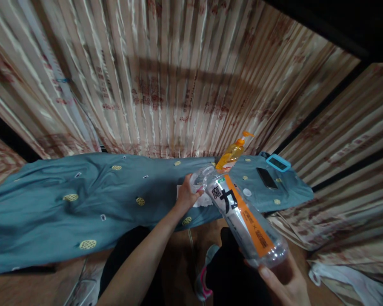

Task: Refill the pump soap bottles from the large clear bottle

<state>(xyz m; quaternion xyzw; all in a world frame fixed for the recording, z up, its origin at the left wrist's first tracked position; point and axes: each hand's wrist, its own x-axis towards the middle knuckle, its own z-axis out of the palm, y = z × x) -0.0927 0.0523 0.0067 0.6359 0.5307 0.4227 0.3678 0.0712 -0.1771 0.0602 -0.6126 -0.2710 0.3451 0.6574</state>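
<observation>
Two hands work a clear plastic bottle over a cloth-covered table.

The right hand [285, 280] grips the base of the clear plastic bottle [245, 216], fingers curled around its bottom end with the thumb pressed along the side; the bottle is tilted, its neck pointing away toward the table [83, 204], which is draped in a teal cloth with yellow spots. The left hand [188, 193] is at the bottle's neck, fingers closed around the mouth end; whether they pinch a cap cannot be told. Under that hand, a white cloth [204, 199] lies on the table. Just behind the bottle's neck stands an orange pump bottle [231, 154]. To the right of the bottle's neck, on the table, lie a small white cap [247, 192], a dark phone [266, 177] and a blue-framed case [278, 162].
</observation>
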